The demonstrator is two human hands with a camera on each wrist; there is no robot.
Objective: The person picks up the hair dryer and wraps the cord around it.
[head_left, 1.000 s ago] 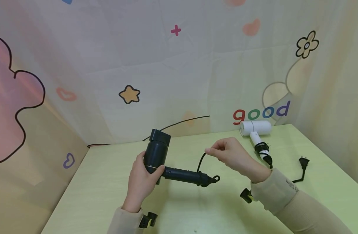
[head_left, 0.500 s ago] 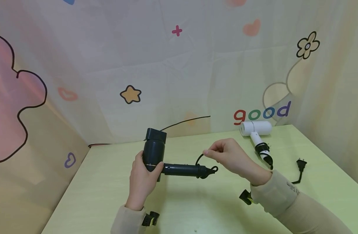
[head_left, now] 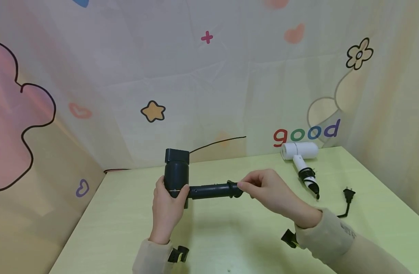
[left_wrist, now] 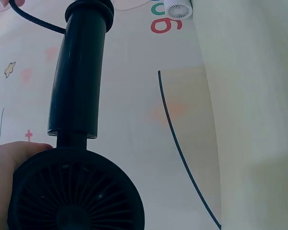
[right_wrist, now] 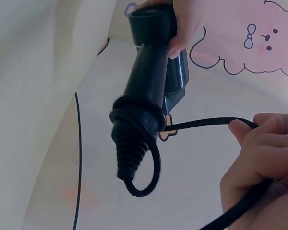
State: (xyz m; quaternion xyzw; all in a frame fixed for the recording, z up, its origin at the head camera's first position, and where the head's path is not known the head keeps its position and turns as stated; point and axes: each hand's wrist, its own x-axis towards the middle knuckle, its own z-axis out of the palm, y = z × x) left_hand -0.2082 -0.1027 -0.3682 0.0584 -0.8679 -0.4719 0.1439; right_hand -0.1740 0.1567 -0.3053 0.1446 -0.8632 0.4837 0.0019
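Black plastic fills our grip: our left hand (head_left: 168, 213) wraps its fingers round the barrel of the black hair dryer (head_left: 182, 179), held above the pale green table (head_left: 230, 236), handle pointing sideways toward our other hand. Our right hand (head_left: 271, 192) pinches the black cord (right_wrist: 201, 125) between thumb and fingertips, right beside the handle's end, where the cord loops out of the ribbed strain relief (right_wrist: 132, 153) and back up to the fingers. We judge the loop the weak point: pulled too tight against the strain relief, the cord could kink, or it could slip from the pinch and spring loose. The dryer could also twist in the left hand's grip, since only the barrel is held. Beyond the right hand's fingers a white hair dryer (head_left: 300, 152) lies on the table, its cord wound on its handle and its black plug (head_left: 348, 196) resting further out. Printed on the backdrop behind it we read "good" (head_left: 306, 133) in coloured letters; no brand shows on either dryer
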